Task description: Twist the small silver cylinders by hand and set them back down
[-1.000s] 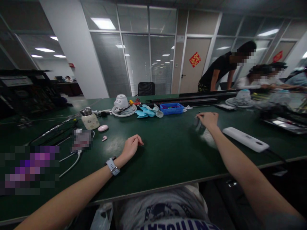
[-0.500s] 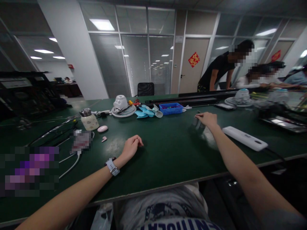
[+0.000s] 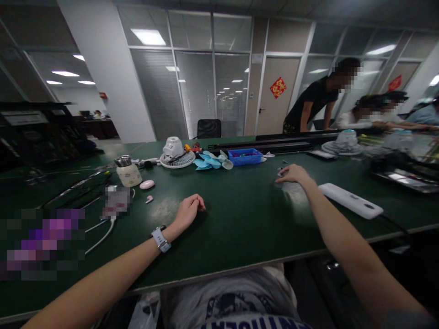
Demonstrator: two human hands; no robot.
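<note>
My left hand (image 3: 190, 209) rests on the green table (image 3: 233, 228), fingers loosely curled together, and I see nothing in them. A watch with a pale band (image 3: 161, 240) is on that wrist. Out to the right, my right hand (image 3: 295, 174) bends down to the tabletop with its fingertips drawn together. Something small and greyish (image 3: 280, 172) shows at those fingertips, too small and blurred to name. Just beyond them lies a tiny dark piece (image 3: 285, 161). A white power strip (image 3: 350, 200) is beside my right forearm.
At the back are a white fan part (image 3: 173, 148), light-blue fan blades (image 3: 209, 160) and a blue tray (image 3: 244, 156) holding small things. A patterned jar (image 3: 128, 172), a pink case (image 3: 147, 184), an earbud (image 3: 149, 199) and cables are left. Other people are at the far right.
My right fingertips have come slightly lower and nearer, away from the tiny dark piece. The blurred grey shape under them looks smaller now. My left hand stays in place.
</note>
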